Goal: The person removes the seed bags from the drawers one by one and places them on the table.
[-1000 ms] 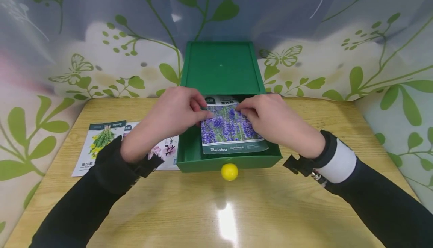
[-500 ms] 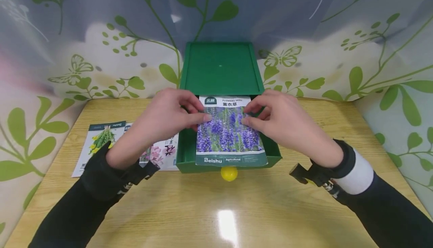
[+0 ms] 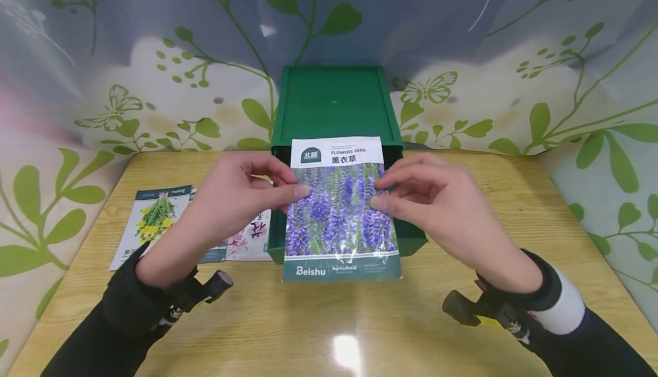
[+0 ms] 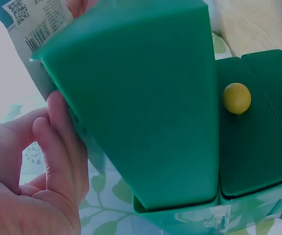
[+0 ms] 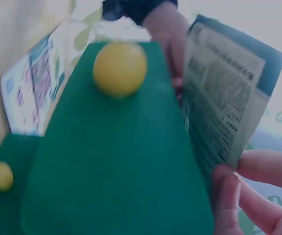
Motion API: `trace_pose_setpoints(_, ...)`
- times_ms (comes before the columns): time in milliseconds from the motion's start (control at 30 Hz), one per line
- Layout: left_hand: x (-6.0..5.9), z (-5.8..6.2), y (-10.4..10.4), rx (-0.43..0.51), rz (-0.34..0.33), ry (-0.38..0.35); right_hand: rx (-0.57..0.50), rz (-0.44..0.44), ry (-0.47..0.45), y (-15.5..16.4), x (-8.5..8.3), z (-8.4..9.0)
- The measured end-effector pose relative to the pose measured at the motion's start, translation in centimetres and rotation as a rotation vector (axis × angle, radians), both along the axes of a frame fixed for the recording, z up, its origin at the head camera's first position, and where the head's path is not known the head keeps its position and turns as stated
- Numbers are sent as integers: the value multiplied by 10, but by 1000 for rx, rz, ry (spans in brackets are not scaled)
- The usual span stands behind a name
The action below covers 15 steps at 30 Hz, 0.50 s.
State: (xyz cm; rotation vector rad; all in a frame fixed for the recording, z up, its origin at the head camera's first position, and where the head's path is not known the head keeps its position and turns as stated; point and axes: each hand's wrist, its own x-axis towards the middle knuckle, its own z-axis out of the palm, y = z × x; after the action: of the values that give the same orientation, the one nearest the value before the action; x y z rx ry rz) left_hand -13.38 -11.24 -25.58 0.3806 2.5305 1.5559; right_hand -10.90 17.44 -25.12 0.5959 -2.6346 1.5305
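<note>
In the head view, a flower seed packet (image 3: 339, 217) with purple blossoms is held over a pulled-out green drawer (image 3: 413, 239). My left hand (image 3: 247, 194) pinches its left edge, thumb on the printed front. The opposite edge is pinched by my right hand (image 3: 437, 197), thumb also in front. The packet's lower end reaches past the drawer front and covers the knob there. Both wrist views show the packet's printed back (image 5: 224, 83) beside the drawer, whose yellow knob (image 5: 120, 68) appears in the right wrist view.
The green drawer cabinet (image 3: 336, 105) stands at the back against a leaf-patterned cloth. Left of it, a yellow-flower seed packet (image 3: 156, 217) and a pink-flower packet (image 3: 249, 240) lie on the wooden table (image 3: 288, 331). More closed drawers with yellow knobs (image 4: 237, 98) show below.
Both hands have lifted the purple-flower seed packet up out of the drawer and drawn it toward the camera. The drawer stays pulled out, and its knob is now hidden in the head view.
</note>
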Motion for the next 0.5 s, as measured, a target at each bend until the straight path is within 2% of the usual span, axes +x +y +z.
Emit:
trace_pose_setpoints(100, 6, 1, -4, 7, 5, 25, -52, 14, -50, -1, 7, -1)
trace_pose_setpoints(200, 11, 2, -9, 11, 13, 35, -95, 43, -57, -5, 11, -5)
trace_pose_setpoints(400, 20, -2, -28, 15, 18, 1, -138, 108, 39, -25, 21, -11)
trace_pose_setpoints(500, 25, -7, -43, 50, 17, 23, -112, 137, 93, -40, 26, -14)
